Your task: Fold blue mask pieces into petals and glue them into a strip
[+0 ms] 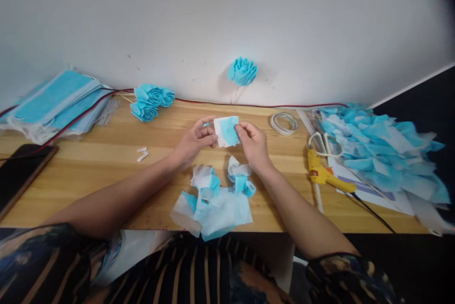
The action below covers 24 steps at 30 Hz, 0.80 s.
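A small white-and-blue square of thin, fabric-like sheet (pixel 226 131) is held up between my hands above the table. My left hand (pixel 196 142) pinches its left edge, and a bit of blue shows among those fingers. The thumb and fingers of my right hand (pixel 253 142) are closed on the right edge. Just below, nearer to me, several loose blue-and-white pieces (pixel 225 209) lie in a small heap, some of them crumpled or curled, at the table's front edge.
Blue face masks (pixel 59 98) are stacked left, behind a phone (pixel 23 171). Blue fabric flowers (pixel 149 101) lie at the back; another flower (pixel 243 72) leans on the wall. Right are tape rolls (pixel 283 124), scissors (pixel 325 145), a yellow glue gun (pixel 329 176) and a pile of blue pieces (pixel 384 147).
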Each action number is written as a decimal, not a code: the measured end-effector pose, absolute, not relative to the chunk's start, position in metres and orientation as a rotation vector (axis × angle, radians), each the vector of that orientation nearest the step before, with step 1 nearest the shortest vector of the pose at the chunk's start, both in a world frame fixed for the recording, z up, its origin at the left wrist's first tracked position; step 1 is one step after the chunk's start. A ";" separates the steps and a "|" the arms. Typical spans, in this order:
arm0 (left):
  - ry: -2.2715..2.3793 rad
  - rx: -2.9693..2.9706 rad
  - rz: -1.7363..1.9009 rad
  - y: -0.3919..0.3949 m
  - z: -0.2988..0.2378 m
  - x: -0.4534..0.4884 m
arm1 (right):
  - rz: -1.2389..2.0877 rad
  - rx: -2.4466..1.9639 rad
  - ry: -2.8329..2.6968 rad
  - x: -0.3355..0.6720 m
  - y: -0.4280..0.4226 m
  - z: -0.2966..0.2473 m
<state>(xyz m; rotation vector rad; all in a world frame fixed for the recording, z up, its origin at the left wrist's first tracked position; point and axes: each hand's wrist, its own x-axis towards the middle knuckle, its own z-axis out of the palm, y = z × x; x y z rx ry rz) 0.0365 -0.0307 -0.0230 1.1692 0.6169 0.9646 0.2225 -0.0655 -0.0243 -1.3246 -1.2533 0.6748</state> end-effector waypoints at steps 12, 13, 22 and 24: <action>0.768 1.372 0.953 -0.038 -0.013 0.035 | 0.607 -1.269 -1.272 0.221 -0.074 -0.011; 0.765 1.366 0.922 -0.038 -0.013 0.035 | 0.602 -1.268 -1.288 0.221 -0.075 -0.010; 0.755 1.380 0.893 -0.038 -0.016 0.038 | 0.440 -1.351 -1.464 0.217 -0.081 -0.012; 0.782 1.385 0.897 -0.038 -0.016 0.038 | 0.418 -1.337 -1.491 0.218 -0.080 -0.013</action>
